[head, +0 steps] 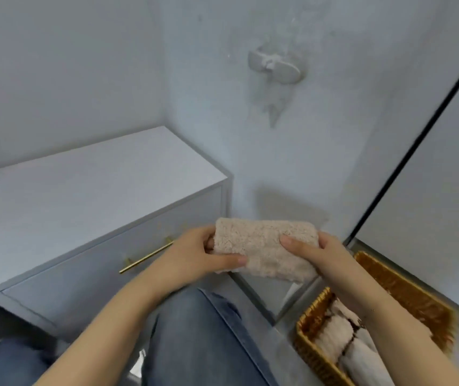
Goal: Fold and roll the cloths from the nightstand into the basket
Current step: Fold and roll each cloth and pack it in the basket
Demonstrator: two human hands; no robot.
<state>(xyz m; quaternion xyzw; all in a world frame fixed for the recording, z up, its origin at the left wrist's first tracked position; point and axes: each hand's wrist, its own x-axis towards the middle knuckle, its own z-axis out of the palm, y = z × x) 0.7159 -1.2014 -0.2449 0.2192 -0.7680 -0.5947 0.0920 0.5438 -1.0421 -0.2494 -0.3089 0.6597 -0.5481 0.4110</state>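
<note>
1. The white nightstand (89, 196) sits at my ten o'clock, its brass drawer handle (146, 257) facing me.
2. My left hand (194, 256) grasps the left end of the rolled beige cloth (264, 252), thumb across its front.
3. My right hand (320, 253) grasps the right end, fingers curled round it; the roll hangs in the air.
4. The wicker basket (406, 296) lies at four o'clock on the floor, with rolled cloths (342, 335) inside.
</note>
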